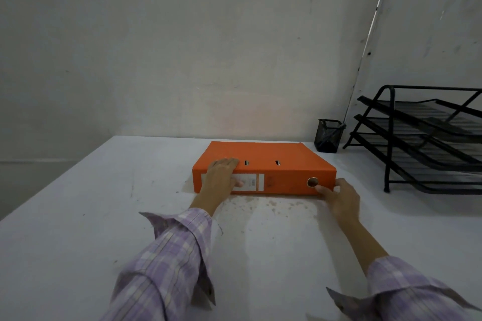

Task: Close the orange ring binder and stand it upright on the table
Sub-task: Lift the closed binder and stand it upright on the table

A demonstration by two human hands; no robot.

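Observation:
The orange ring binder (271,156) lies flat and closed on the white table (104,203), its spine with a white label and a metal finger hole facing me. My left hand (221,177) grips the spine's left end, fingers over the top cover and thumb on the label. My right hand (339,197) holds the spine's right end, thumb just below the finger hole and fingers curled around the corner.
A black mesh pen cup (328,135) stands just behind the binder's right rear corner. A black three-tier mesh letter tray (422,138) fills the right side of the table. A grey wall runs along the table's far edge.

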